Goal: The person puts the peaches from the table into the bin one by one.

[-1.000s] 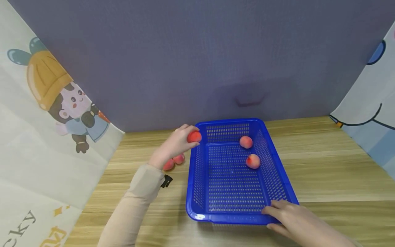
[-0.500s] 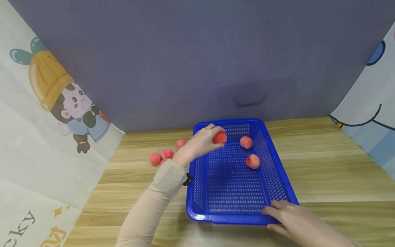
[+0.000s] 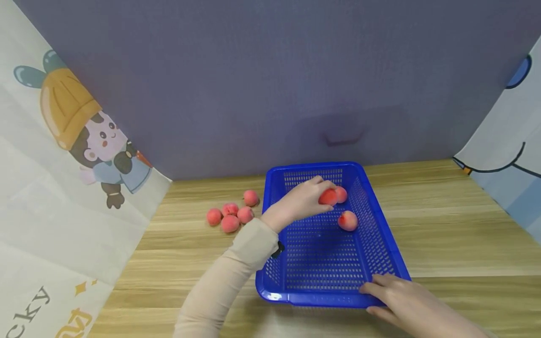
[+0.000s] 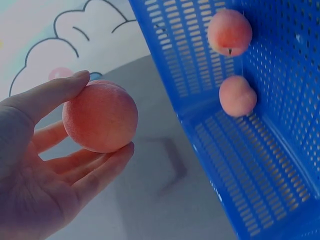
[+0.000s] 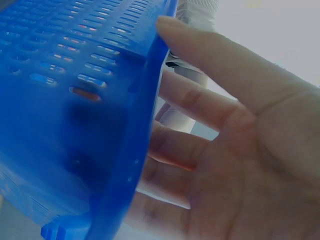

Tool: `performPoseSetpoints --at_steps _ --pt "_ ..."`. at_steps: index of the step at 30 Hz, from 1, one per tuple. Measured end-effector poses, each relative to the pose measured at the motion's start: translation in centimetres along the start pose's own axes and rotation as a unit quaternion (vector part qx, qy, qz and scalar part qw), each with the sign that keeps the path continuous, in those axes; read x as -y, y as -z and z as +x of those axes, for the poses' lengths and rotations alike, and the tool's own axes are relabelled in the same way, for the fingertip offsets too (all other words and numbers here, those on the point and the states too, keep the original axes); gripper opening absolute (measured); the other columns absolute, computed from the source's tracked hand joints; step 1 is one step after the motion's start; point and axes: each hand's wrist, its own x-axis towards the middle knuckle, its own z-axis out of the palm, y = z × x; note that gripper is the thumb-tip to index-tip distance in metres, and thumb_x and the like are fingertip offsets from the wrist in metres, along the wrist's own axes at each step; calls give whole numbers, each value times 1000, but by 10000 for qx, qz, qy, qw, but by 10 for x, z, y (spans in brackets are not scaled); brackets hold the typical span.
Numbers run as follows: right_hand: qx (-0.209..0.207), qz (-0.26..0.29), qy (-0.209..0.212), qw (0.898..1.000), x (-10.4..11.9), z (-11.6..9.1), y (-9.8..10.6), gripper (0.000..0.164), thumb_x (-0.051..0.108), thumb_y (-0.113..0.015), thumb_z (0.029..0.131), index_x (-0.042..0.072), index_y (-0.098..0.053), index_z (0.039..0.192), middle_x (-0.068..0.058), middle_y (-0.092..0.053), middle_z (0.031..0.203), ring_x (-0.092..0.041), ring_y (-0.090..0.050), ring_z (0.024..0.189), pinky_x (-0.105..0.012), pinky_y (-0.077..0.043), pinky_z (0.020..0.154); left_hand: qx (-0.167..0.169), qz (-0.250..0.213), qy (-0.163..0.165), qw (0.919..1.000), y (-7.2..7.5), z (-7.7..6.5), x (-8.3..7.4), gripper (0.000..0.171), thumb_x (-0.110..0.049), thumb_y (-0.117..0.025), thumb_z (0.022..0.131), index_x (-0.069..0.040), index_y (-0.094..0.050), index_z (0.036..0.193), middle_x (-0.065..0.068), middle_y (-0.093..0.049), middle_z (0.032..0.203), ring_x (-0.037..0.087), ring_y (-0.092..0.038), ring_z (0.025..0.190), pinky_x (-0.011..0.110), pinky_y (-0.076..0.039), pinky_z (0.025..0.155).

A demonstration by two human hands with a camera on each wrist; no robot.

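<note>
My left hand point(image 3: 301, 201) reaches over the blue plastic basket point(image 3: 325, 299) and holds a red-pink peach point(image 3: 328, 197) between thumb and fingers. The left wrist view shows this held peach point(image 4: 101, 118) up in the air, with the thumb on top and fingers below. Two more peaches lie in the basket: one point(image 3: 341, 194) just behind the held one, the other point(image 3: 348, 220) nearer, by the right wall. At the basket's near right corner, my right hand point(image 3: 393, 296) grips the rim, its thumb outside and its fingers over the edge.
Several peaches point(image 3: 230, 223) sit grouped on the wooden table point(image 3: 169, 263), left of the basket. A grey-purple panel point(image 3: 253, 94) rises behind the table. Printed white sheets flank both sides, and a black clip-like piece point(image 3: 277, 249) is at the left cuff.
The left hand has carried its peach rightward, from the basket's left rim to above its far right part. Peaches on the table came into full view. The right hand has stayed put.
</note>
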Motion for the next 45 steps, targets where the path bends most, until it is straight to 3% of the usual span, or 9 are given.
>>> performPoseSetpoints --at_steps 3,12,17,22,31,40,45 --pt "-131 -104 101 9998 0 0 0 30 34 -63 78 11 -63 98 -14 -62 96 -35 -59 86 -49 -48 67 95 -1 -42 9999 -4 3 -5 43 -27 -63 81 -12 -53 120 5 -53 104 11 -52 84 16 -44 72" --pt "-465 -354 378 9976 -2 -1 -3 29 33 -65 76 12 -64 96 -13 -62 92 -34 -60 82 -46 -49 64 196 149 -575 9980 -22 11 -16 37 -24 -61 81 -10 -55 115 9 -51 115 14 -54 94 16 -44 76" --pt "-914 -639 657 9916 -2 -1 -5 27 33 -66 74 13 -64 93 -7 -62 86 -29 -60 78 -41 -50 61 277 273 -649 9971 -30 15 -23 38 -27 -63 80 -12 -56 114 6 -54 106 13 -55 86 17 -45 73" --pt "-834 -610 650 9925 -3 -1 -5 27 34 -65 75 14 -63 93 -6 -61 86 -28 -60 77 -41 -50 59 502 468 -600 9958 -39 19 -27 40 -32 -63 80 -16 -55 116 3 -51 102 8 -54 78 16 -45 69" --pt "-957 -635 714 9908 -3 -2 -6 27 34 -66 74 14 -64 93 -8 -63 87 -30 -61 79 -42 -50 61 815 654 -616 9926 -51 21 -33 42 -32 -65 79 -17 -54 117 0 -51 103 7 -53 85 15 -44 74" --pt "-372 -284 379 9982 -3 -1 -1 30 34 -64 77 11 -64 97 -14 -63 94 -34 -59 83 -47 -49 65 1114 734 -637 9890 -65 25 -36 44 -32 -64 79 -18 -53 120 -2 -51 105 5 -51 89 14 -42 76" --pt "-317 -266 339 9986 -3 -1 -1 31 34 -63 77 11 -64 97 -11 -63 93 -33 -60 83 -46 -49 64 1206 730 -644 9879 -71 24 -37 45 -33 -63 80 -18 -52 120 -2 -51 108 5 -52 91 15 -42 78"
